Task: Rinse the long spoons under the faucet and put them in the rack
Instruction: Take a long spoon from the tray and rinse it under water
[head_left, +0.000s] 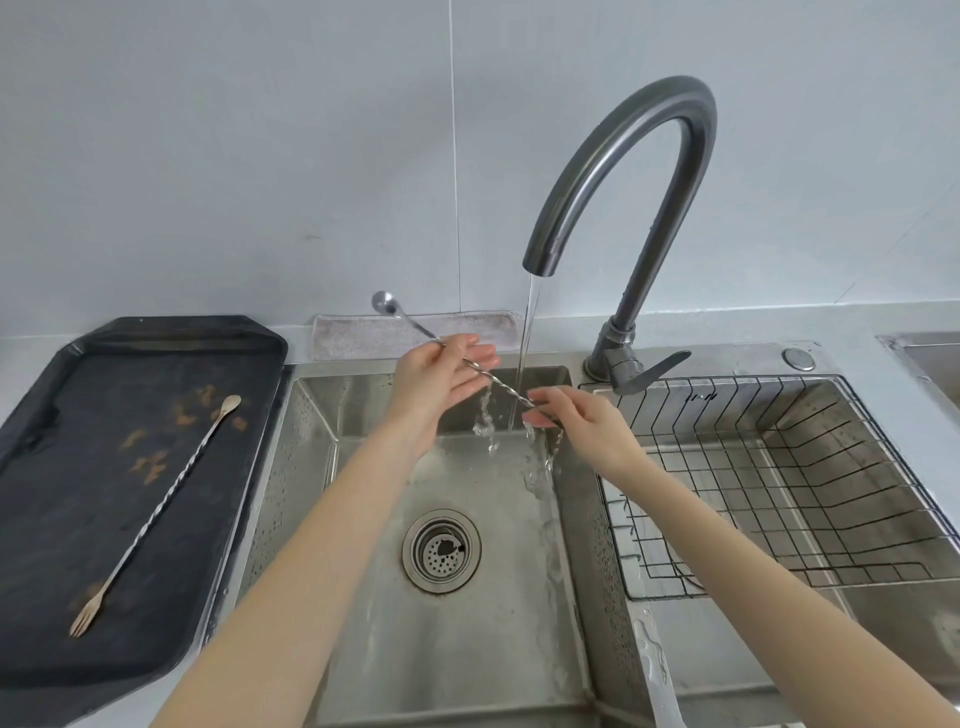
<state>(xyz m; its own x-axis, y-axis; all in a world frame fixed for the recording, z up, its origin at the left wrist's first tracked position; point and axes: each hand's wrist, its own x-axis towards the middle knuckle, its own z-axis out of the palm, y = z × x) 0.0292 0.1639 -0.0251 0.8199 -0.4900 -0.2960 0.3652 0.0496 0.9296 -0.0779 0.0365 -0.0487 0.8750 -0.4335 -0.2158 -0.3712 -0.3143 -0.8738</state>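
A long silver spoon (410, 323) with a twisted stem slants across the sink, its bowl up at the far left. My left hand (439, 382) holds its stem near the middle. My right hand (576, 421) pinches its lower end, which the fingers hide. Water runs from the dark curved faucet (618, 171) onto the stem between my hands and splashes down. A second long spoon (161, 506), gold at its bowl and fork ends, lies diagonally on the black tray (47, 613). The black wire rack (810, 499) sits in the right basin with nothing in it.
The steel sink (311, 467) has a round drain strainer (441, 551) at its middle. A grey cloth (358, 335) lies along the back ledge. Brown stains mark the tray. The faucet's lever (654, 371) points right. Another basin edge (930, 358) shows at far right.
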